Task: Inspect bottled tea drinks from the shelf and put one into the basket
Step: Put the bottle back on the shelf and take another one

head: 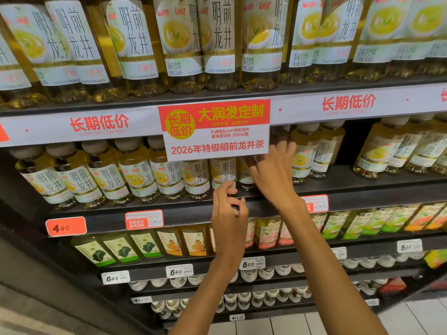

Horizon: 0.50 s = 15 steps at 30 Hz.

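Left hand (228,213): raised in front of the second shelf's edge (193,211), fingers loosely curled, grasping nothing; fingertips just below a tea bottle (222,172).

Right hand (273,175): reaching further in, fingers spread up behind the red-and-white sign (215,129) toward a bottle (245,175) in the row. Cannot tell whether they grasp it; sign and hand hide the contact.

Tea bottles stand upright in rows on this shelf and the one above (183,44). Basket not in view.
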Motion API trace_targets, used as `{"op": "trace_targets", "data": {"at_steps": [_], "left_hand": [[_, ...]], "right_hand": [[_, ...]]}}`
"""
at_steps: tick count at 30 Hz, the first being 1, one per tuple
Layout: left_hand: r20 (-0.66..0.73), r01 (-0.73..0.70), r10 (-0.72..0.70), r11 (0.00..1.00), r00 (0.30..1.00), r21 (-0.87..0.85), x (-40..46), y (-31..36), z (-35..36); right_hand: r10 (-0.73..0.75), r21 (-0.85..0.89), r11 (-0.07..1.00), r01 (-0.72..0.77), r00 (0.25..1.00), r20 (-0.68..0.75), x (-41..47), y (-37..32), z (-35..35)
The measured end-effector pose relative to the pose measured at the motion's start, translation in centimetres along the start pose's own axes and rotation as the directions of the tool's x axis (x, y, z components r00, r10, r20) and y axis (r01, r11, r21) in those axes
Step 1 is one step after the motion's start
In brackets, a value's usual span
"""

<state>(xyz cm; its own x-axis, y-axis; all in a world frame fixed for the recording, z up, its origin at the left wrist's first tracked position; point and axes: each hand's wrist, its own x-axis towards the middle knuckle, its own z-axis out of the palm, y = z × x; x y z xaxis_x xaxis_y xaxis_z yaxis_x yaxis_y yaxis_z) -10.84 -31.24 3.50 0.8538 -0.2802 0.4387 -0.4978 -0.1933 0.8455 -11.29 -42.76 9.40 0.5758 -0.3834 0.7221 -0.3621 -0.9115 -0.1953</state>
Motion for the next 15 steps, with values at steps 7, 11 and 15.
{"op": "trace_targets", "data": {"at_steps": [7,11,15], "left_hand": [[0.001,0.014,-0.014,1.000,1.000,-0.023,0.0,0.5,0.2],[-0.011,-0.007,0.007,1.000,1.000,-0.025,-0.4,0.8,0.5],[0.011,-0.060,0.060,0.998,0.998,0.001,-1.1,1.1,0.7]], "right_hand": [[-0.012,0.060,0.998,0.017,0.996,-0.089,-0.4,0.8,-0.3],[0.061,0.331,0.944,0.000,0.983,-0.175,-1.8,0.7,-0.7],[0.171,0.740,0.666,-0.093,0.985,-0.030,-3.8,1.0,-1.1]]}}
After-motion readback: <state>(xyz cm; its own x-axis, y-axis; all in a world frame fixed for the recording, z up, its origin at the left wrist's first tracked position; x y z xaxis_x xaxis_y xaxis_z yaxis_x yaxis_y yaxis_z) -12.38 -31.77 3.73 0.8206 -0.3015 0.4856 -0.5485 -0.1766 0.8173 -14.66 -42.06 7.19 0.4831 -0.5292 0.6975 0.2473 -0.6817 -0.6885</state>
